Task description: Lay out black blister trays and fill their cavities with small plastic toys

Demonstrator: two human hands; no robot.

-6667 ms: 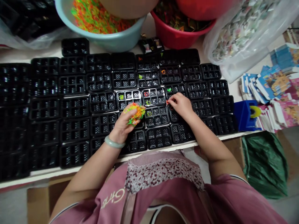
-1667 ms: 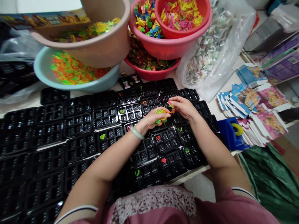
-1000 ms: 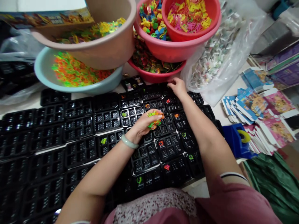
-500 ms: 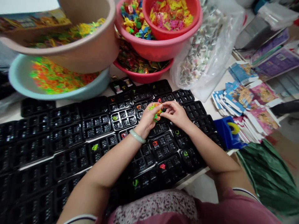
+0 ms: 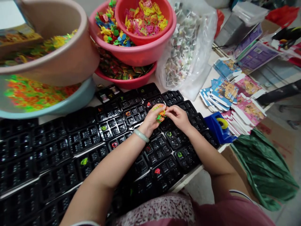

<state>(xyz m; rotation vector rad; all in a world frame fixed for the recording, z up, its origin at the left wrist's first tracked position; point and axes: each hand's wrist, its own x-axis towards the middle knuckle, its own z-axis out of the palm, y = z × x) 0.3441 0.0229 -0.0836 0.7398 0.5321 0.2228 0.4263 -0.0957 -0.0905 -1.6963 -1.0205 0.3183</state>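
Note:
My left hand [image 5: 150, 121], with a pale green bangle [image 5: 141, 135] at its wrist, is closed round a bunch of small plastic toys [image 5: 161, 116] in orange, green and yellow. Against the right side of that bunch, my right hand [image 5: 179, 118] has its thumb and forefinger pinched together; what is between them is too small to make out. Both hands are above rows of black compartment trays [image 5: 113, 126]. Single small pieces lie in some compartments, among them a red piece [image 5: 157, 171], a green one [image 5: 84, 161] and an orange one [image 5: 128, 113].
Behind the trays stand a beige basin [image 5: 70, 59], a light blue basin [image 5: 80, 100] and red basins [image 5: 136, 55] of colourful pieces. A clear bag [image 5: 202, 53] of small packets is beside them. Right lie printed cards [image 5: 223, 92], a blue tape dispenser [image 5: 215, 128] and green sheeting [image 5: 265, 169].
The view has turned right, so basins and trays appear further left. My right fingers, earlier apart from the bunch with a small dark spot at their tips, now pinch at its edge.

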